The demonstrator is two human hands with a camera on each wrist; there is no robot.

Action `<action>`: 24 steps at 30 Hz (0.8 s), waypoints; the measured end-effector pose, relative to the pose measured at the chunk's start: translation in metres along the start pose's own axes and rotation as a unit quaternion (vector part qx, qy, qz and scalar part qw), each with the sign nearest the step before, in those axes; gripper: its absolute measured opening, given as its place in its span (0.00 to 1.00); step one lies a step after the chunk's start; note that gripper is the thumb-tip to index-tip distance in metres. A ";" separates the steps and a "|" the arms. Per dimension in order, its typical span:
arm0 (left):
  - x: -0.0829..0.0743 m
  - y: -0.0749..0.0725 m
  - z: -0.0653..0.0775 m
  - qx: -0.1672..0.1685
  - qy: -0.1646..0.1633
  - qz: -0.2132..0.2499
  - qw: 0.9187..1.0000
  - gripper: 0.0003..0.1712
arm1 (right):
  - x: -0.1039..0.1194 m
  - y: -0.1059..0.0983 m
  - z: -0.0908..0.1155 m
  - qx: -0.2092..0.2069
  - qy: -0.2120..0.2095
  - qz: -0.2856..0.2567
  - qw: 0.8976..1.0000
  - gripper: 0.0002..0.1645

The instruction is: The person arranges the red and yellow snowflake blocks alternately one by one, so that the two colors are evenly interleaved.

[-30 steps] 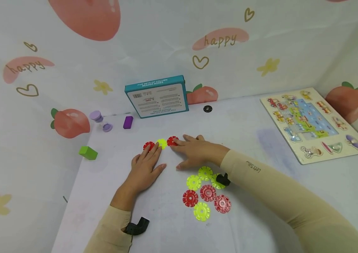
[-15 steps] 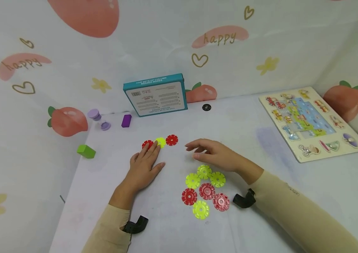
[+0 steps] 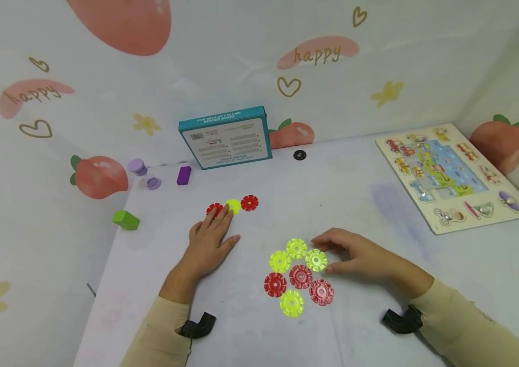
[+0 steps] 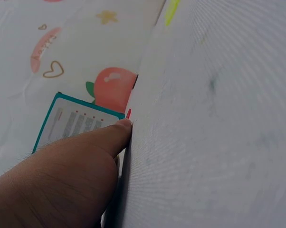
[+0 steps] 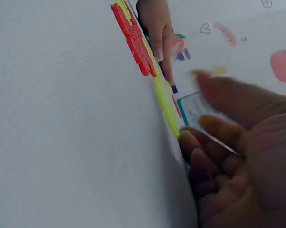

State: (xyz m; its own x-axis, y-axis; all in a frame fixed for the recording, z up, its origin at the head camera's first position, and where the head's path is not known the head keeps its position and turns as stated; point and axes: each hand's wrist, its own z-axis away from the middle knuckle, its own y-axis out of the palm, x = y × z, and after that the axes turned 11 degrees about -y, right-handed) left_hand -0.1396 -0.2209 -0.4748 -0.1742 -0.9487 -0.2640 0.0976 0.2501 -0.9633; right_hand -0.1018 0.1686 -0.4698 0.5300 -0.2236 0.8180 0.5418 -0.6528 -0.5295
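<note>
Three notched plastic snowflake discs form a row: a left red disc (image 3: pixel 211 209), a yellow disc (image 3: pixel 236 206) and a right red disc (image 3: pixel 249 203). My left hand (image 3: pixel 209 250) lies flat on the table, fingertips over the left red disc and the yellow one, partly hiding both. Nearer me is a loose cluster of several red and yellow discs. At its right side, my right hand (image 3: pixel 362 255) is low, thumb and fingers parted around the edge of a yellow disc (image 3: pixel 316 260). In the right wrist view, the fingertips of my right hand (image 5: pixel 238 152) are right at that disc's rim.
Behind the row stand a teal-edged box (image 3: pixel 224 140), a purple block (image 3: pixel 184 175) and a purple hourglass-shaped toy (image 3: pixel 144 174). A green block (image 3: pixel 126 220) is at left, a black disc (image 3: pixel 300 155) at the back. A wooden puzzle board (image 3: pixel 454 178) lies at right.
My right hand has left the right red disc in the row and moved right and towards me, to the cluster's yellow disc. My left hand has stayed on the row.
</note>
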 end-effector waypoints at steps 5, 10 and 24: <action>0.001 0.000 0.000 0.001 0.002 0.005 1.000 0.42 | 0.003 0.007 -0.002 0.020 -0.003 0.070 0.997 0.26; 0.001 0.000 -0.001 -0.001 0.003 0.002 1.000 0.42 | 0.013 0.007 -0.005 0.018 0.052 0.048 0.997 0.20; 0.001 0.002 -0.001 -0.007 -0.002 -0.001 1.000 0.42 | 0.003 -0.015 -0.051 -0.106 0.125 -0.023 0.986 0.10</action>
State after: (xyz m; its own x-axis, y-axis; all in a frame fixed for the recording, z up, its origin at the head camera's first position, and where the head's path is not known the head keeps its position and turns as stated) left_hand -0.1404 -0.2217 -0.4772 -0.1708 -0.9497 -0.2626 0.0834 0.2516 -0.9642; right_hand -0.1411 0.1410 -0.4480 0.3166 -0.3434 0.8842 0.3992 -0.7973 -0.4526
